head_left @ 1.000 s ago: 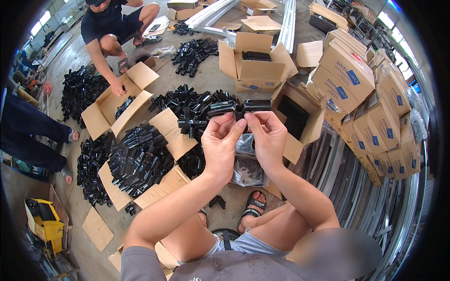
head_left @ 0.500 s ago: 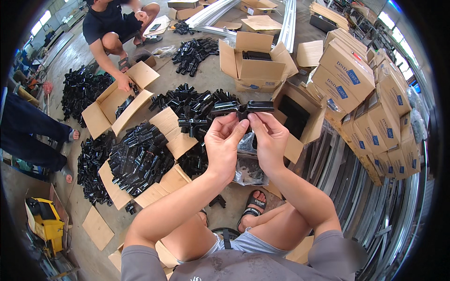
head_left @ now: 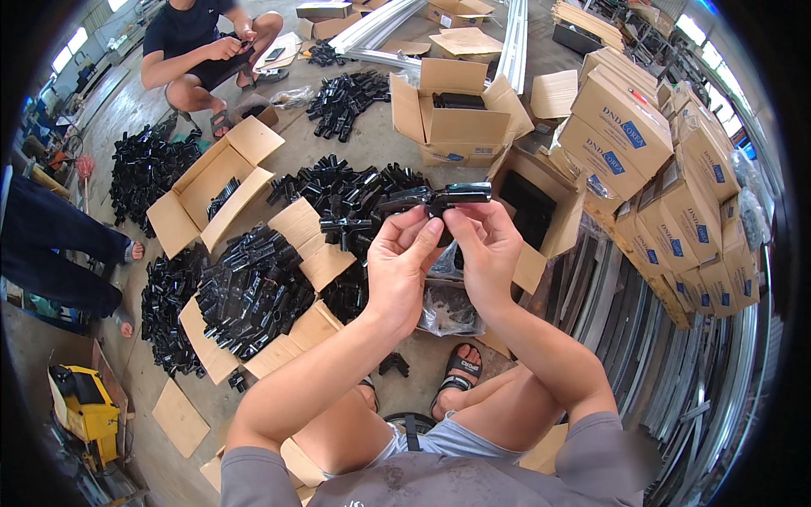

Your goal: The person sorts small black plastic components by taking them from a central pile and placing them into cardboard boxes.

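Both my hands are raised in front of me, closed on a glossy black pipe connector with tube-like arms reaching out to either side. My left hand pinches its left part between thumb and fingers. The thumb and fingers of my right hand press together at its middle and right arm. My fingertips hide part of the joint. Beyond my left hand lies a heap of similar black connectors. Below the hands, between my forearms, sits a container with clear plastic bag.
More black connectors are piled on cardboard at left. Open cartons stand ahead, and one carton is close to my right hand. Stacked boxes and long metal bars line the right. A co-worker squats at far left.
The connector has turned slightly in my fingers, its left arm dipping, while my hands stay nearly in place. The co-worker's hand has left the carton, and both their hands are now together.
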The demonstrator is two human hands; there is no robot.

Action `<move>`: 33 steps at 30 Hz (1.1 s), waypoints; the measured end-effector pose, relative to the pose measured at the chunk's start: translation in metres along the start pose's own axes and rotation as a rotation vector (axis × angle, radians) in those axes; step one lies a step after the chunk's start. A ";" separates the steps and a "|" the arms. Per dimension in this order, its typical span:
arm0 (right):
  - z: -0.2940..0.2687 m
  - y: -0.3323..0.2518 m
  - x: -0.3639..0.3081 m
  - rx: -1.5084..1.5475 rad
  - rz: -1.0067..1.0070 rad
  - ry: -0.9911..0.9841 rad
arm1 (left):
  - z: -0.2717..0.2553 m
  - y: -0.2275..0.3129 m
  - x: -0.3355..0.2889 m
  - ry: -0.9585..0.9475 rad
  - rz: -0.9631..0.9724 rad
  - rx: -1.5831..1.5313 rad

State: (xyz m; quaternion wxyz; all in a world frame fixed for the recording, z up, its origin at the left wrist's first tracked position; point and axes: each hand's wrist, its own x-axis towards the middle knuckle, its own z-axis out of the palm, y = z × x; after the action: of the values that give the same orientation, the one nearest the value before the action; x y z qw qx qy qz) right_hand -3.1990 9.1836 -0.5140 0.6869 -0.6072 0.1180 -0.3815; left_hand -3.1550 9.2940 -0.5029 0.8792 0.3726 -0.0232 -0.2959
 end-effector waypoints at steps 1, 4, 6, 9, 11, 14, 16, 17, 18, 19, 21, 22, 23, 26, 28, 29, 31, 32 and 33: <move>0.000 -0.003 -0.002 0.050 -0.009 -0.005 | 0.000 0.000 -0.002 -0.006 -0.016 -0.031; 0.002 -0.002 -0.004 0.007 -0.106 -0.004 | 0.002 0.002 -0.003 -0.026 -0.040 -0.083; -0.002 -0.004 -0.004 -0.098 -0.195 0.008 | 0.000 -0.001 -0.003 -0.059 -0.064 -0.109; -0.001 -0.006 -0.003 -0.038 -0.157 -0.020 | -0.003 0.003 -0.003 -0.085 -0.058 -0.130; -0.002 -0.009 -0.006 -0.041 -0.195 -0.023 | 0.002 0.005 -0.006 -0.108 -0.068 -0.147; -0.004 -0.006 -0.004 -0.071 -0.268 -0.028 | 0.001 0.004 -0.005 -0.133 -0.081 -0.168; -0.005 -0.005 -0.004 -0.094 -0.306 -0.029 | -0.002 0.002 -0.003 -0.138 -0.080 -0.169; -0.006 -0.007 -0.003 -0.102 -0.282 -0.027 | -0.003 0.001 -0.003 -0.148 -0.071 -0.179; -0.006 -0.009 -0.003 -0.110 -0.258 -0.025 | -0.003 0.002 -0.002 -0.159 -0.062 -0.188; -0.003 -0.013 -0.003 -0.108 -0.259 -0.023 | -0.003 0.003 -0.002 -0.160 -0.062 -0.186; 0.004 -0.023 -0.003 0.079 -0.173 -0.003 | -0.003 0.005 -0.002 -0.182 -0.071 -0.180; 0.001 -0.022 -0.005 0.078 -0.175 0.000 | -0.002 0.005 -0.003 -0.185 -0.074 -0.180; -0.003 -0.018 -0.006 0.019 -0.220 -0.018 | -0.001 0.005 -0.004 -0.194 -0.080 -0.187; -0.004 -0.018 -0.008 -0.053 -0.266 -0.027 | -0.002 0.004 -0.005 -0.211 -0.086 -0.211; -0.004 -0.019 -0.008 -0.064 -0.269 -0.020 | -0.002 0.004 -0.005 -0.220 -0.084 -0.225; -0.003 -0.018 -0.007 -0.064 -0.268 -0.002 | -0.002 0.005 -0.005 -0.213 -0.089 -0.208; -0.004 -0.018 -0.007 -0.063 -0.266 0.017 | -0.002 0.005 -0.005 -0.205 -0.094 -0.190; -0.005 -0.019 -0.008 -0.089 -0.270 0.004 | -0.003 0.005 -0.006 -0.217 -0.099 -0.199; -0.006 -0.019 -0.008 -0.116 -0.273 -0.010 | -0.004 0.005 -0.006 -0.228 -0.104 -0.208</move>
State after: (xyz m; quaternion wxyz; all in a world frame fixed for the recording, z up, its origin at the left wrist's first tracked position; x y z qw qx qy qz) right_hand -3.2155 9.1853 -0.5002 0.5932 -0.6580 0.0528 -0.4609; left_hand -3.1566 9.3020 -0.5013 0.8881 0.2444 -0.0726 -0.3824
